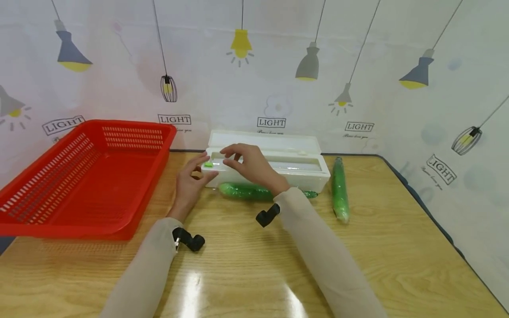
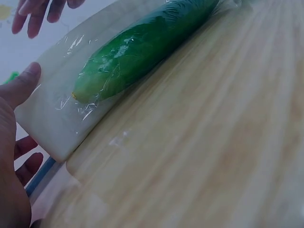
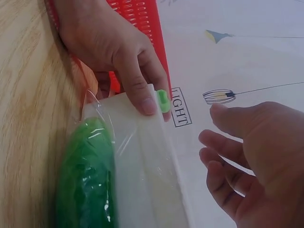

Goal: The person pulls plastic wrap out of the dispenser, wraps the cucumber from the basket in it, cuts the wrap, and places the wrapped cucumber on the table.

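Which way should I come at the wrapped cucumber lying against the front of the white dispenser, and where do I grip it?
Probably from the near, table side: the wrapped cucumber lies flat along the white dispenser, which blocks its far side. Pinch its middle across the width; the right hand hovers just above, while the left hand holds the box end.

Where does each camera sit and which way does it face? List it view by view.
Head: on the person's head, facing forward and down at the table, the red basket and the white film dispenser; both forearms and hands show.
Left wrist: on the left wrist, looking along the tabletop at the wrapped cucumber; the left hand shows, thumb on the dispenser's end.
Right wrist: on the right wrist, looking toward the basket; the right hand hovers, fingers loosely curled.
Shared: both wrist views show the wrapped cucumber beside the dispenser.
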`<state>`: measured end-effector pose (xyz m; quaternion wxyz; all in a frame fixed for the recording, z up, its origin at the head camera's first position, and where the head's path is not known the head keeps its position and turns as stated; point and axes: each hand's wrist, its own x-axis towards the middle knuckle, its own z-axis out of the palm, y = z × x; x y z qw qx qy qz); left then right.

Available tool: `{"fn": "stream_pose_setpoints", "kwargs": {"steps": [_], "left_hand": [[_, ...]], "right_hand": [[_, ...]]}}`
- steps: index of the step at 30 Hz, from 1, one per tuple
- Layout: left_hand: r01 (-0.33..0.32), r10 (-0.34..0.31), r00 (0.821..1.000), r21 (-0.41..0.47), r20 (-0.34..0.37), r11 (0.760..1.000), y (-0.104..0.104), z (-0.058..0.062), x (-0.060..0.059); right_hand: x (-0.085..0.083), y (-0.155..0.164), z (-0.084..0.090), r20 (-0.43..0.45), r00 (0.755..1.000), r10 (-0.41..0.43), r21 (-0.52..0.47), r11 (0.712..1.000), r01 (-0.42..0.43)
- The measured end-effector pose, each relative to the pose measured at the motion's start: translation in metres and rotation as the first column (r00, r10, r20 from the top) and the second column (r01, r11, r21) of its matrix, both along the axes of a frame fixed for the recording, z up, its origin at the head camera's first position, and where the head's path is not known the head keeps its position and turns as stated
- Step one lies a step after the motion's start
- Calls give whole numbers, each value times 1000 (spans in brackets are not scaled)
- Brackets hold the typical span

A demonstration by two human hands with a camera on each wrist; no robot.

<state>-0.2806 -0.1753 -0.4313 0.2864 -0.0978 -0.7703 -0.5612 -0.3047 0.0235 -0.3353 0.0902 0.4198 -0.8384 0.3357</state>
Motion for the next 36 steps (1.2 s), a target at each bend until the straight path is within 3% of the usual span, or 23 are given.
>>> {"fn": "stream_pose_setpoints", "kwargs": {"steps": [6, 15, 25, 32, 36], "left_hand": [[12, -13, 999, 23, 42, 1000, 1, 0, 1], [-11, 5, 988, 40, 152, 999, 2, 5, 4], [-39, 31, 985, 47, 169, 998, -2, 4, 5], [-56, 47, 988, 55, 150, 997, -2, 3, 4], [-58, 51, 988, 41, 146, 998, -2, 4, 3]], "right_hand": [[-5, -11, -4, 65, 998, -20, 40, 999, 17], [-12, -19, -19, 160, 983, -94, 8, 996, 94], [-14, -35, -23, 110, 990, -88, 40, 996, 84], [-11, -47, -23, 23, 986, -168, 118, 979, 164], [-9, -46, -23, -4, 980, -197, 97, 976, 196]]}}
